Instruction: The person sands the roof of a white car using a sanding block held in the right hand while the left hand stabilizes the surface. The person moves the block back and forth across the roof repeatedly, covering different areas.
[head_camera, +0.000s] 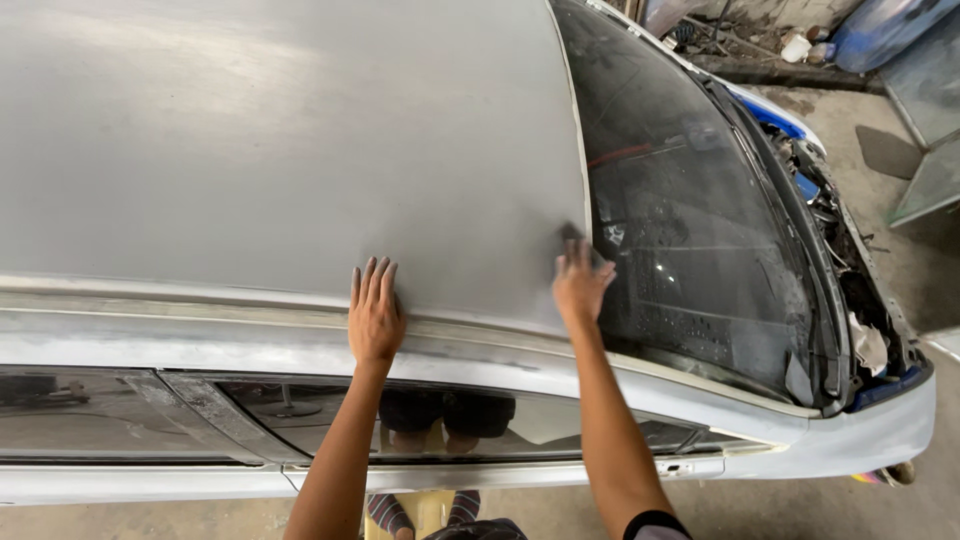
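Grey, sanded car roof is filling the upper left of the frame. Left hand is lying flat on its edge at centre, fingers spread, gripping nothing. Right hand is pressing a small dark pad beside the windscreen.

Both hands lie on the roof — windshield right, side window below.

L hand flat, fingers spread, R hand pressing, both arms outstretched
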